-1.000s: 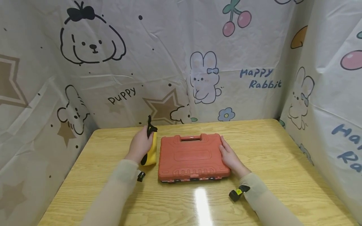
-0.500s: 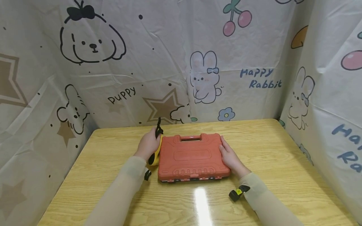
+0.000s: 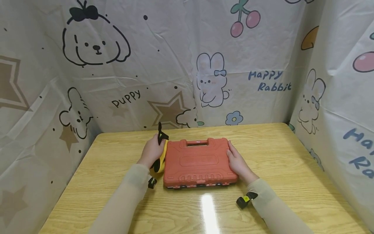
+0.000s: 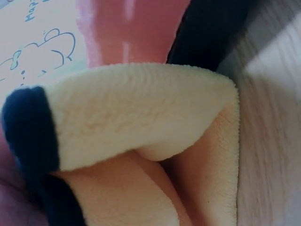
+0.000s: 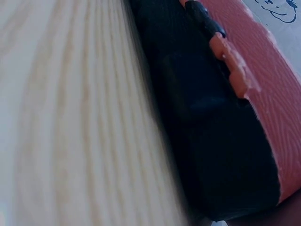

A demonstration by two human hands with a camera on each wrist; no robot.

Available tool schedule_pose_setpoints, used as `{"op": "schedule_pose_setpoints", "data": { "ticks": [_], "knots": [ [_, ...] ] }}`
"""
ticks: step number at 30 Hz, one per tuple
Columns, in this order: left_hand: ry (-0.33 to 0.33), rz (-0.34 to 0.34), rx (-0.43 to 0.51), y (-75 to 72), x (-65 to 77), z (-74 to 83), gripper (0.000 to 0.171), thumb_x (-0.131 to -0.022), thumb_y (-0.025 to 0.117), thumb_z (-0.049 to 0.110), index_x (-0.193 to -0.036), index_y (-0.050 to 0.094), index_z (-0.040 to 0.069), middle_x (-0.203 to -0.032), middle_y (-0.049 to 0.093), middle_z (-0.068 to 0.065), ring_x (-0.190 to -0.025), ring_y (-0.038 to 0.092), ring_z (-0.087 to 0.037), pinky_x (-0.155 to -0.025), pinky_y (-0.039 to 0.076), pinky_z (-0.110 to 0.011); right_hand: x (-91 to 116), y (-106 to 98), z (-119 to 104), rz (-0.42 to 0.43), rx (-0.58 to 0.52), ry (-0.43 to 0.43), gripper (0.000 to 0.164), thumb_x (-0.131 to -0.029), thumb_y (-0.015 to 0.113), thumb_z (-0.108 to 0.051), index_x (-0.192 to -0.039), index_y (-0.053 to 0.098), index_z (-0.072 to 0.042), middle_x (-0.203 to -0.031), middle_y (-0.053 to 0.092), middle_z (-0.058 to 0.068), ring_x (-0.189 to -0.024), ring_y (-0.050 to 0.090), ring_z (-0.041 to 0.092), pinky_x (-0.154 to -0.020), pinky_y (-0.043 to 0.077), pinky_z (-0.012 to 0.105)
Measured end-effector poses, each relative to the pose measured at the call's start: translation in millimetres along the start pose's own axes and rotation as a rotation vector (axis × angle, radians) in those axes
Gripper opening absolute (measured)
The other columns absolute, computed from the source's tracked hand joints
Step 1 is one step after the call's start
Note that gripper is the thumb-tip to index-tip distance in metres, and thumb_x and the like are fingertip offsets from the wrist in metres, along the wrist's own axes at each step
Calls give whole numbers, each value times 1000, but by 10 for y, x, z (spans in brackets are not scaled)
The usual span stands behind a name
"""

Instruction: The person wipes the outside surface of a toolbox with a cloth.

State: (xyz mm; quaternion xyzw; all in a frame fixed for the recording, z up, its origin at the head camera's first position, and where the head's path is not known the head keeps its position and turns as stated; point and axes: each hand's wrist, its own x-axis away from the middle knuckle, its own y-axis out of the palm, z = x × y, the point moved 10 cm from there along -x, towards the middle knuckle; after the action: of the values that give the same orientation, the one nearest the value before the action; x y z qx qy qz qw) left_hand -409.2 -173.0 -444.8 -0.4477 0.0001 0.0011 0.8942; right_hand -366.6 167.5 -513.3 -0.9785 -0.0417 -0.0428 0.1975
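Yellow cloth is gripped by the left hand. A red case is touched by the straight-fingered right hand.

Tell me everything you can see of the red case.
The red case looks like hard plastic: a red top with a moulded panel and ribs, over a black lower part. A handle sits at its far edge, hinge- or latch-like pieces along the near one. It lies flat and closed on the wooden table. The right hand touches its right side; the yellow cloth is close by its left, contact unclear.
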Motion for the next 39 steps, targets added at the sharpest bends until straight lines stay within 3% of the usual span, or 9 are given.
{"op": "schedule_pose_setpoints", "data": {
  "ticks": [9,20,26,30,35,39],
  "knots": [
    [25,39,16,-22,103,-13,39,-109,52,28,-133,55,-3,-128,67,-28,-114,66,-41,-99,54,-56,-1,-2,8,4,5,10,57,-115,25,-22,-167,6,-10,-174,4,16,-160,2,36,-130,6,54],
    [6,7,3,-1,290,-5,53,-109,50,31,-146,47,-6,-139,60,-31,-124,63,-43,-103,53,-56,-7,-2,20,1,2,15,57,-115,24,-23,-167,5,-11,-174,4,14,-160,2,35,-130,6,54],
    [34,27,7,-20,419,13,41,-108,52,29,-134,55,-3,-127,67,-27,-108,68,-36,-95,57,-54,-6,2,16,-2,3,14,57,-114,24,-23,-167,5,-11,-174,3,13,-161,2,35,-130,6,53],
    [41,30,19,-21,512,2,43,-108,53,30,-137,54,-3,-129,67,-27,-106,68,-34,-94,57,-54,-6,-2,23,2,5,18,57,-114,24,-23,-167,5,-11,-174,3,13,-161,2,34,-130,6,53],
    [54,47,48,-22,624,-29,38,-107,55,29,-130,57,-1,-120,70,-25,-89,66,-28,-81,59,-47,-4,-2,22,7,3,13,57,-115,25,-22,-167,6,-10,-174,4,14,-160,2,35,-130,6,54],
    [75,60,54,-29,696,-44,37,-107,56,27,-131,58,-1,-121,70,-25,-91,68,-27,-82,59,-48,4,-1,1,7,1,3,57,-115,25,-21,-167,6,-9,-174,4,15,-160,2,36,-130,6,54]
  ]
}}
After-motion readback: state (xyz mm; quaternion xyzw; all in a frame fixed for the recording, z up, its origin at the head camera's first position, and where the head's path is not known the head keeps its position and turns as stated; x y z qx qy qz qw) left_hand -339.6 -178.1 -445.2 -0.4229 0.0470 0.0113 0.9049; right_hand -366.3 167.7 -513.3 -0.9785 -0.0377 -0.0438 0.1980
